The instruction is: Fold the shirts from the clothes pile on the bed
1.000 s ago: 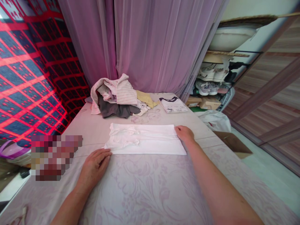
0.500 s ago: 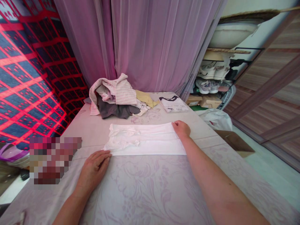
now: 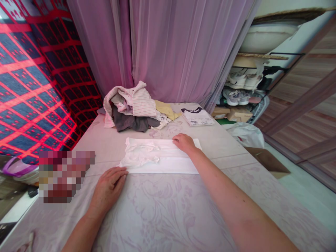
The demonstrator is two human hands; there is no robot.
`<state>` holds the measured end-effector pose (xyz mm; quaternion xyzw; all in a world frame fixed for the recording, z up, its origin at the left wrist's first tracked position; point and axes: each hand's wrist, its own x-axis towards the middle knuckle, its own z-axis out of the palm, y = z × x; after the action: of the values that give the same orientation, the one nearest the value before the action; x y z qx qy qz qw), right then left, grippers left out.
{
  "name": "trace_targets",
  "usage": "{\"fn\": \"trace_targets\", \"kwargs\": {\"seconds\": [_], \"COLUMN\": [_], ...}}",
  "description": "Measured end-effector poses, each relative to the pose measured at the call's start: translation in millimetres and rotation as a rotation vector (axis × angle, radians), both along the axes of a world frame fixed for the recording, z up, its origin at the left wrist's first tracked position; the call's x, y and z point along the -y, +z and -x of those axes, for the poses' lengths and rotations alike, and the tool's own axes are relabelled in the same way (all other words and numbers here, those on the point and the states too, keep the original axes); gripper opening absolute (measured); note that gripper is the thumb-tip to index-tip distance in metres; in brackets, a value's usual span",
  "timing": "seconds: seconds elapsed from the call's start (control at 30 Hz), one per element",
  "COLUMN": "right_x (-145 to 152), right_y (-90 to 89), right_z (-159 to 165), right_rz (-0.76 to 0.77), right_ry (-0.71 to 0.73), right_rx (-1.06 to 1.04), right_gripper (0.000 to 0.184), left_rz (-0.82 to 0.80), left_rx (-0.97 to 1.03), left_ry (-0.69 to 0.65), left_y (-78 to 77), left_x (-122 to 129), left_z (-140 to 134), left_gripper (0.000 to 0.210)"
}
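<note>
A white garment (image 3: 173,163) lies on the patterned cloth, folded into a long flat strip with a crumpled, frilled part at its left end. My left hand (image 3: 111,185) rests beside its near left corner, fingers stretched out and fingertips touching the edge. At the far edge, right of the middle, my right hand (image 3: 185,142) has its thumb and fingers drawn together on the fabric. The right forearm reaches over the strip's right end and hides part of it.
A heap of clothes (image 3: 131,106) with striped, dark grey and yellow pieces lies at the back. Right of it sits a folded white shirt with a dark collar (image 3: 198,117). Beyond the right edge are a cardboard box (image 3: 267,161) and a shoe rack (image 3: 238,96).
My right hand has moved left along the far edge, away from the strip's far right corner. My left hand stays by the near left corner. The view has shifted slightly.
</note>
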<state>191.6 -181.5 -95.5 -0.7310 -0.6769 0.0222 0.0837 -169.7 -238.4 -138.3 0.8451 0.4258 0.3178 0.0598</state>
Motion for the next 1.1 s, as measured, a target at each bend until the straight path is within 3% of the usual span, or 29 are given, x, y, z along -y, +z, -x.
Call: {"fn": "trace_targets", "kwargs": {"seconds": [0.43,0.57,0.67,0.77,1.1], "right_x": [-7.0,0.6,3.0,0.8,-4.1], "right_y": [-14.3,-17.9,-21.6,-20.7,-21.0], "right_z": [16.9,30.6,40.9,48.9,60.3], "right_rz": [-0.064,-0.072,0.098,0.229,0.194], "right_ry": [-0.115,0.085,0.225,0.198,0.212], "right_rx": [0.044,0.029,0.016,-0.001,-0.072], "right_gripper": [0.031,0.039,0.050,0.057,0.054], "left_rz": [0.013,0.008,0.004,0.017,0.015], "left_rx": [-0.001,-0.001,0.003,0.011,0.037], "left_ry": [0.004,0.006,0.008,0.016,0.013], "left_y": [1.1,2.8,3.6,3.9,2.3], "left_x": [1.0,1.7,2.8,3.8,3.6], "left_z": [-1.3,-2.3,-3.3,-3.8,-2.9], "left_gripper": [0.024,0.024,0.024,0.024,0.023]}}
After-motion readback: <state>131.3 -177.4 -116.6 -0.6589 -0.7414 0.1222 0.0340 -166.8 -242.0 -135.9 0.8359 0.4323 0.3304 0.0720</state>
